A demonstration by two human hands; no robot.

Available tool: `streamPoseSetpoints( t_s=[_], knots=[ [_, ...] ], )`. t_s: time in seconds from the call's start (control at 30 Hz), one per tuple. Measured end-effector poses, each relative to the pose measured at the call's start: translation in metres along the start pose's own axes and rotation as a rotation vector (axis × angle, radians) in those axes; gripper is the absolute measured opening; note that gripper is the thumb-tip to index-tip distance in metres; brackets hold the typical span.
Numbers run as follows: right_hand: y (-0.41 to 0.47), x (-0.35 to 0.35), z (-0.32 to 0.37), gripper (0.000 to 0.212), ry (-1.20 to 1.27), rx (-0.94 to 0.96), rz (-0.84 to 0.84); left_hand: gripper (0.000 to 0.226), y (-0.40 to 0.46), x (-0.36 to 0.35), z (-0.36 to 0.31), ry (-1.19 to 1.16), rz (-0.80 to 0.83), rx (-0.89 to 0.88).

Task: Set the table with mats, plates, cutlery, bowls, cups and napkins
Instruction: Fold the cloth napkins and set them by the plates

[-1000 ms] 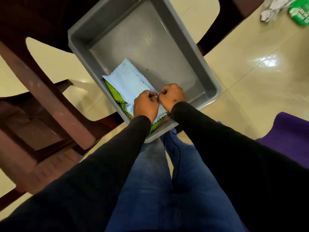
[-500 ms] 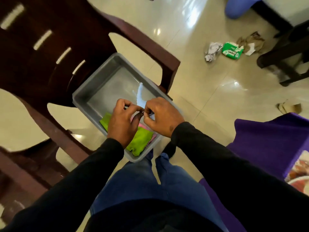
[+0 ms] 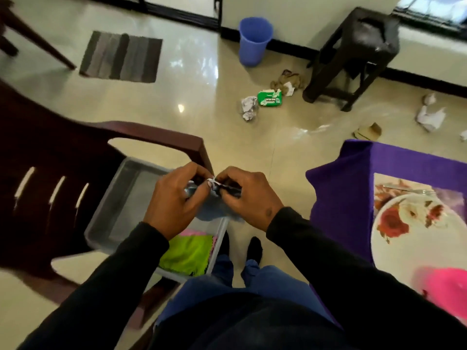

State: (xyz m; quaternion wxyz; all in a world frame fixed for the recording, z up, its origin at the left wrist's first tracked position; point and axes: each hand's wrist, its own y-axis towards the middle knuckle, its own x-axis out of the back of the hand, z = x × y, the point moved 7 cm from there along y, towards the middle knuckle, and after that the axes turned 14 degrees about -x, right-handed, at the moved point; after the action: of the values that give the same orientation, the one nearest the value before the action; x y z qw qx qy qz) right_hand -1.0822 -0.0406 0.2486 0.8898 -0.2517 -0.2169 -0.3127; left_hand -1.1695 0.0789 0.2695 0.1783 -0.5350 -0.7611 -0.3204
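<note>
Both hands hold a light blue napkin point(image 3: 211, 213) in the air above a grey tub point(image 3: 118, 208) that sits on a dark brown chair point(image 3: 50, 157). My left hand point(image 3: 174, 200) and my right hand point(image 3: 246, 195) pinch its top edge close together, and the cloth hangs below them. A green napkin point(image 3: 188, 256) lies in the tub's near corner with a pink one point(image 3: 193, 233) under it. At the right, the table wears a purple cloth point(image 3: 341, 193), a floral mat point(image 3: 384, 192), a white flowered plate point(image 3: 414, 223), a fork point(image 3: 406, 190) and a pink bowl point(image 3: 449, 289).
A blue bin point(image 3: 255, 41) stands by the far wall, beside a dark stool point(image 3: 358, 54). Crumpled paper point(image 3: 249, 107), a green packet point(image 3: 270, 98) and other scraps litter the tiled floor. A striped grey rug point(image 3: 121, 56) lies at the far left.
Both hands have lifted the blue napkin out of the tub, leaving the green one behind. My view has risen and swung right, bringing the table and the room into sight.
</note>
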Motion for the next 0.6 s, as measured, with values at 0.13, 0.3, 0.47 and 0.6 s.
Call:
streamPoseSetpoints(
  t_s=[0.13,0.3,0.47,0.6],
  knots=[
    [-0.035,0.046,-0.026,0.011,0.122,-0.106,-0.153,0.010,0.023,-0.026,-0.035,-0.187,0.050,-0.033],
    [-0.101,0.100,-0.066,0.005,0.274,-0.236,-0.333,0.005,0.037,-0.085,-0.083,-0.414,0.099,-0.060],
    [-0.185,0.142,-0.103,0.006,0.334,-0.314,-0.528,0.011,0.032,-0.146,-0.158,-0.585,0.210,-0.103],
    [-0.269,0.170,-0.129,0.008,0.392,-0.339,-0.730,0.009,0.013,-0.190,-0.229,-0.646,0.343,-0.202]
  ],
)
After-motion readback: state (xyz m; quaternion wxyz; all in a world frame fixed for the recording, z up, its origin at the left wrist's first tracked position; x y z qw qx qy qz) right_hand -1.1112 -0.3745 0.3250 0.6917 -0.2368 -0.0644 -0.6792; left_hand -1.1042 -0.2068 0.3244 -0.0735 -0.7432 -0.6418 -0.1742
